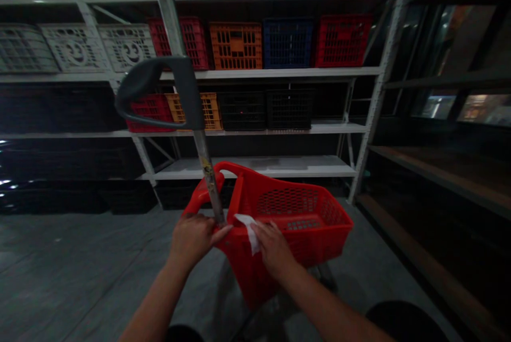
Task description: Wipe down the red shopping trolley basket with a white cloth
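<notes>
A red plastic shopping basket (303,214) on wheels stands on the floor in front of me. Its metal pull rod (207,169) rises to a grey handle (159,91). My left hand (194,238) is closed around the near rim of the basket at the foot of the rod. My right hand (273,246) presses a white cloth (249,227) against the basket's near rim, fingers curled on it.
White metal shelving (255,73) faces me with red, orange, blue, black and white crates (235,46) on two levels. A dark wooden rack (451,171) runs along the right. Grey concrete floor (80,262) stretches to the left.
</notes>
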Demonstrator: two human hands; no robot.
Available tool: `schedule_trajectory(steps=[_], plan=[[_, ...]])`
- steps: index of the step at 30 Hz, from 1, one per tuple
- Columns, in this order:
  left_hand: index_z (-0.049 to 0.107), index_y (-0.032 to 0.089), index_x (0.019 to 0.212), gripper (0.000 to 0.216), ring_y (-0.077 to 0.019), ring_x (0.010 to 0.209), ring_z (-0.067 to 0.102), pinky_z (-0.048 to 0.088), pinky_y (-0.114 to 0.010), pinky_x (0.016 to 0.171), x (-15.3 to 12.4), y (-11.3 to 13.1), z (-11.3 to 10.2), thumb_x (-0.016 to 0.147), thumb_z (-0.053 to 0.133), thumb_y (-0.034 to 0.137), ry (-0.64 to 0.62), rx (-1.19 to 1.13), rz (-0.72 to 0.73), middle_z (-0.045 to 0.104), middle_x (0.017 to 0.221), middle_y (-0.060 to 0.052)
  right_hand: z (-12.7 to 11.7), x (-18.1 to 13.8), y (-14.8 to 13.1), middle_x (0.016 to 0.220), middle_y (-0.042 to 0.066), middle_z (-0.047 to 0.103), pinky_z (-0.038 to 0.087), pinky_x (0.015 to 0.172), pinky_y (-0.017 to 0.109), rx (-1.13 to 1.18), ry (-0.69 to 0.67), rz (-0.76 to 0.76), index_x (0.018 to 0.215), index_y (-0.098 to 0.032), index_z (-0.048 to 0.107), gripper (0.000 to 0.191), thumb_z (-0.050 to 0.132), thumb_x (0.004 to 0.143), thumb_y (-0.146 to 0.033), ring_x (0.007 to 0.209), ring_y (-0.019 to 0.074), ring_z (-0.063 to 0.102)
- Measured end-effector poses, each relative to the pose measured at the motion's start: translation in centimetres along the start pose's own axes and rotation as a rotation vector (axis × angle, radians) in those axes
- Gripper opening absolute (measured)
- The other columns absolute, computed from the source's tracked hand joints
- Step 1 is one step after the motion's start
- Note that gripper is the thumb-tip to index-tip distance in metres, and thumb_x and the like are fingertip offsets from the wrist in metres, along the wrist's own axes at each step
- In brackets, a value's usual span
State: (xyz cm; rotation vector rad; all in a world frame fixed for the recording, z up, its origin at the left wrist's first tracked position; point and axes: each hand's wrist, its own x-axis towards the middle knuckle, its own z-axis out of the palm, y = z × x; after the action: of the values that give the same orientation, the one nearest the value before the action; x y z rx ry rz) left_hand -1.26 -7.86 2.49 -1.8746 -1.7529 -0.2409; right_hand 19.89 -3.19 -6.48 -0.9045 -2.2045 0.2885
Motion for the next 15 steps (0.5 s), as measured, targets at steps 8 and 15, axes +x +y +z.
schedule_trajectory(steps=[8,15], plan=[[0.068,0.019,0.065,0.064,-0.0238,0.065,0.060,0.038,-0.033,0.064,0.4,0.2,0.0,0.078,0.027,0.066,0.001,0.015,-0.019,0.066,0.063,-0.009,-1.9,-3.6,5.1,0.125,0.007,0.054,-0.011,0.102,0.057,-0.247,0.116,0.284,0.121,-0.023,0.051,0.038,0.032,0.089,-0.015,0.121,0.0216,0.042],[0.067,0.018,0.063,0.065,-0.0240,0.065,0.061,0.038,-0.031,0.060,1.0,0.0,0.4,0.077,0.026,0.067,0.002,0.040,-0.044,0.066,0.063,-0.010,2.4,2.1,-1.9,0.124,0.005,0.054,0.019,0.107,0.036,-0.140,0.106,0.039,0.122,-0.019,0.049,0.035,0.035,0.089,-0.018,0.114,0.0162,0.047]])
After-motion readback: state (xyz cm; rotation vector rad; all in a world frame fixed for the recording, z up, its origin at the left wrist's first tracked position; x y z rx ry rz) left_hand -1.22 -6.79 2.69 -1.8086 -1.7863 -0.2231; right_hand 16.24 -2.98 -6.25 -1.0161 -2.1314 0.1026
